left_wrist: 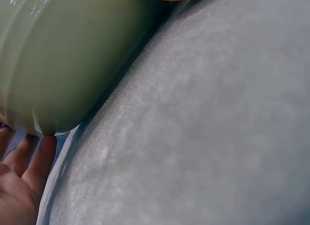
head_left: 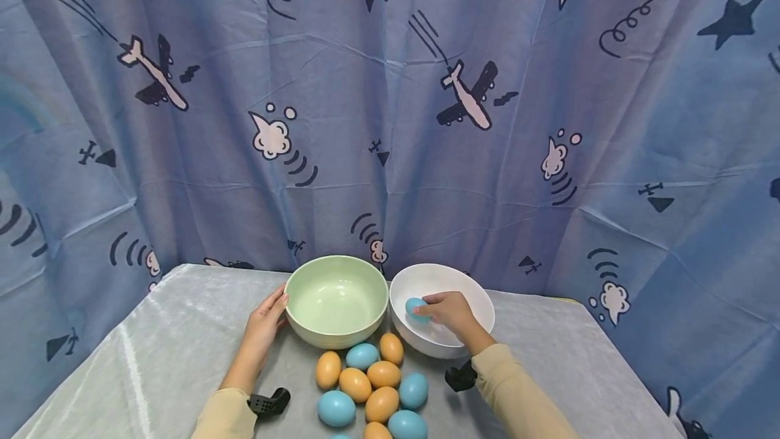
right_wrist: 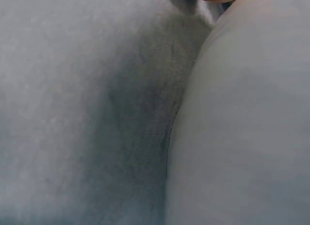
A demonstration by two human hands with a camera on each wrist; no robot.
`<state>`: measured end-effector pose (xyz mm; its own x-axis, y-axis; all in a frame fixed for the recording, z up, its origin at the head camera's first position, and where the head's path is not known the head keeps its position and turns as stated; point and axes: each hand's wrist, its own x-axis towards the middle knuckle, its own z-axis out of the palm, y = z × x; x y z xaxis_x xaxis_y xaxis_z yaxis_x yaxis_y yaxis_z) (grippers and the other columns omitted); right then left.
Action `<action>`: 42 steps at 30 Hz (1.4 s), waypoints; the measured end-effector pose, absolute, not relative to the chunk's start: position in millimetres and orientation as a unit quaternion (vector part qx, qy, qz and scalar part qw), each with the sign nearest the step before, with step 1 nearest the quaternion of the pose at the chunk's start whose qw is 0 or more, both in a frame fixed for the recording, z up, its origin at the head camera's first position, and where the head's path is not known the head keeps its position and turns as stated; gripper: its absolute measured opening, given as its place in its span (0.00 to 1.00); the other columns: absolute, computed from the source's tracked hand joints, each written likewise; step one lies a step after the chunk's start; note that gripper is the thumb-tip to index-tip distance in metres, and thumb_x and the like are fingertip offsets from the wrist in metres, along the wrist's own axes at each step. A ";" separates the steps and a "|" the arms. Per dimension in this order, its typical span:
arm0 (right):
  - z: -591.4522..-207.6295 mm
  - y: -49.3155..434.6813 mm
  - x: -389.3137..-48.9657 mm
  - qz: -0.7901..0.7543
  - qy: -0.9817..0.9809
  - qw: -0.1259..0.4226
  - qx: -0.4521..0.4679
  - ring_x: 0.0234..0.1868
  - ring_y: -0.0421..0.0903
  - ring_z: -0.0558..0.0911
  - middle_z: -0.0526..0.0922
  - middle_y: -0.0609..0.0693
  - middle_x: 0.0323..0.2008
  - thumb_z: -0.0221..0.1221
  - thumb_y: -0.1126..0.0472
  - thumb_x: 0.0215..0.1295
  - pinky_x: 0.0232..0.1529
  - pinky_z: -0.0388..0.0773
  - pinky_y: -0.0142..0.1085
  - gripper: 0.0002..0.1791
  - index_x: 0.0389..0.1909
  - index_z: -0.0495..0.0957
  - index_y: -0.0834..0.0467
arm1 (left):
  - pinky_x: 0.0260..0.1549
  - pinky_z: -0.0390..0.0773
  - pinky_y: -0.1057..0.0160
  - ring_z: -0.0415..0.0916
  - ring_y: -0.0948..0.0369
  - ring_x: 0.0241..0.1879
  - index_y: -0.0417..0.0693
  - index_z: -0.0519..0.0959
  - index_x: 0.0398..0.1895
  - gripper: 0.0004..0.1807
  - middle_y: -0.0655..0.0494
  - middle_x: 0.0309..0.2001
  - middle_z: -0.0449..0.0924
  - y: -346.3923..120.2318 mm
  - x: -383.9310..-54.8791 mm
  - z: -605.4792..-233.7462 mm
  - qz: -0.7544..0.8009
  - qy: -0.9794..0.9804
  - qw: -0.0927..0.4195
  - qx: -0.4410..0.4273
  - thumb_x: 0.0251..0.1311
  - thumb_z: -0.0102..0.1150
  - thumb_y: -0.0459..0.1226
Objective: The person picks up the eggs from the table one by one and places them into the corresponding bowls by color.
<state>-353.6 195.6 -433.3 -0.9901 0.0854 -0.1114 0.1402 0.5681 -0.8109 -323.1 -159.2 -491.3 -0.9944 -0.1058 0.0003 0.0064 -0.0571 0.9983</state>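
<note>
My right hand [head_left: 452, 311] reaches over the near side of the white bowl [head_left: 481, 297] and pinches a blue egg [head_left: 415, 307] inside its rim. The left hand [head_left: 265, 317] rests against the left side of the light green bowl [head_left: 338, 290], which has nothing in it. In the left wrist view, extended fingers [left_wrist: 42, 162] touch that bowl's outer wall. The bowls stand side by side. In front of them lie several orange eggs [head_left: 355, 385] and several blue eggs [head_left: 336, 408] in a loose group. In the right wrist view, the right hand is not visible.
A pale grey cloth [head_left: 177, 337] covers the table. Behind it hangs a blue curtain [head_left: 390, 120] printed with planes and stars. Black wrist devices [head_left: 270, 404] are on both forearms. The egg group runs past the lower edge of the head view.
</note>
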 end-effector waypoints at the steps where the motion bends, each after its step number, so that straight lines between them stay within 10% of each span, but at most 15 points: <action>1: -433.2 195.5 -353.6 -0.455 0.888 0.030 0.064 0.46 0.55 0.87 0.85 0.63 0.52 0.74 0.56 0.52 0.50 0.85 0.43 0.25 0.50 0.84 0.65 | 0.73 0.64 0.44 0.57 0.49 0.74 0.47 0.58 0.77 0.34 0.48 0.78 0.55 -159.1 -323.3 -491.2 -0.727 -0.685 0.038 0.037 0.75 0.47 0.51; 42: -435.0 196.9 -353.7 -0.433 0.899 0.012 0.058 0.47 0.51 0.86 0.87 0.59 0.49 0.73 0.55 0.53 0.52 0.84 0.43 0.23 0.47 0.85 0.64 | 0.72 0.64 0.46 0.54 0.51 0.76 0.48 0.57 0.78 0.32 0.49 0.78 0.54 -160.7 -324.1 -490.7 -0.721 -0.691 0.033 0.038 0.76 0.45 0.48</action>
<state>-353.7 196.9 -435.0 -0.9929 0.0940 -0.0726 0.1154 0.6177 -0.7779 -324.1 -160.7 -490.7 -0.9949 -0.1005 -0.0084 -0.0041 -0.0426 0.9991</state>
